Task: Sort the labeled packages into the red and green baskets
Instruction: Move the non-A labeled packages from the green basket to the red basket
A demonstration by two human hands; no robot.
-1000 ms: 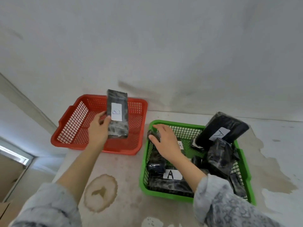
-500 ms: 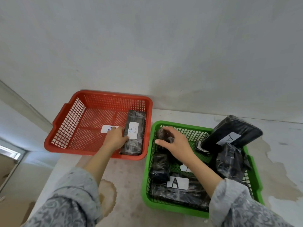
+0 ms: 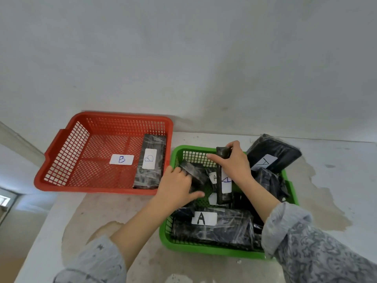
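Note:
A red basket (image 3: pixel 61 152) stands at the left with a "B" label on its floor and one black wrapped package (image 3: pixel 151 162) lying along its right wall. A green basket (image 3: pixel 206 250) to its right is piled with several black wrapped packages, a long one marked "A" (image 3: pixel 212 225) at the front. My right hand (image 3: pixel 234 162) is shut on a narrow upright package (image 3: pixel 223 184) with a white label, lifted above the pile. My left hand (image 3: pixel 175 186) grips a small dark package (image 3: pixel 195 172) at the green basket's left side.
Both baskets sit on a stained white counter (image 3: pixel 114 217) against a white wall. A large black package (image 3: pixel 273 154) marked "A" leans over the green basket's far right corner. The counter's left edge drops off toward a floor below.
My left hand let go of the package in the red basket and moved right into the green basket. My right hand raised a narrow labeled package upright out of the pile.

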